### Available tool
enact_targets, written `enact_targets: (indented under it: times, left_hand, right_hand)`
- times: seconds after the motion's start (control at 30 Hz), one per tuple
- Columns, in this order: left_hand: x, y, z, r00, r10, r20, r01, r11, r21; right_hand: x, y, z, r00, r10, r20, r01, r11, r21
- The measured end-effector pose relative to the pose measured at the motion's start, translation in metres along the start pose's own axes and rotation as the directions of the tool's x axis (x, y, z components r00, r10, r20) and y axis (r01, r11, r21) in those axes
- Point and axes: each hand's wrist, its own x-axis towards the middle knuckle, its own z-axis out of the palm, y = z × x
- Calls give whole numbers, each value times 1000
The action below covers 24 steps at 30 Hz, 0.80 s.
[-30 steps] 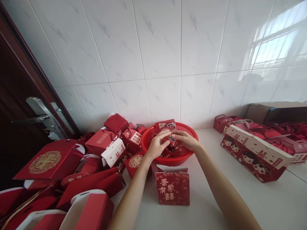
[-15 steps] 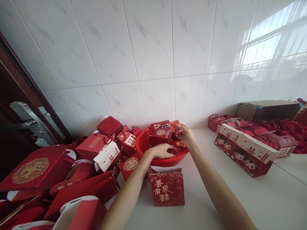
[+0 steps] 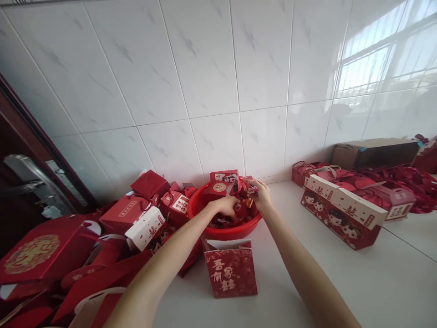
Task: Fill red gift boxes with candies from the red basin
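A red plastic basin [image 3: 223,234] stands against the wall, with red-wrapped sweets [image 3: 243,207] in it. My left hand [image 3: 226,206] reaches down into the basin, fingers curled among the wrappers; whatever they grip is hidden. At the basin's right side, my right hand [image 3: 262,195] is closed on a small red packet [image 3: 250,186] with dark and white print. A red gift box [image 3: 223,186] lies at the back of the basin. In front of the basin, a red gift bag [image 3: 232,274] with pale lettering stands upright, its top open.
Red gift boxes [image 3: 126,210] are heaped on the left, beside a dark door [image 3: 20,173]. To the right stand a long printed box [image 3: 341,218], more red boxes and ribbons, and a brown carton [image 3: 372,152]. White tiles [image 3: 211,82] cover the wall behind.
My left hand has moved deeper into the basin and its fingers have curled in. My right hand still holds the packet, slightly lower. The whole view has shifted a little.
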Motion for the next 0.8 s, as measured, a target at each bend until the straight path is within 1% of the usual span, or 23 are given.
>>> enact_targets:
  times: [0.13,0.2,0.27,0.37,0.53,0.67,0.8]
  left_hand:
    - [-13,-9,-28,985,-71,-159,73,997,8]
    - [-18,-12,-36,971,-88,-220,94,995,18]
    - [-21,-15,-39,960,-87,-267,93,996,10]
    - [-22,-19,-37,951,-69,-302,60,998,-36]
    - [-16,-26,-29,925,-94,-368,45,989,-139]
    - [-11,-32,-25,930,-68,-360,-3,981,-193]
    - [-7,-38,-20,940,-104,-326,2,955,-298]
  right_hand:
    - [-4,0,2,1000,27,-10,-27,1000,-4]
    - [-5,0,3,1000,26,-11,-26,999,-20]
    - [-7,0,4,1000,22,-12,-23,999,-24]
    - [-8,-1,4,999,36,-12,-36,999,-1]
    - [-10,-3,7,999,45,-21,-45,999,10]
    - [-13,-6,9,998,53,-35,-53,999,-5]
    - [-15,-7,10,998,49,-24,-50,999,-12]
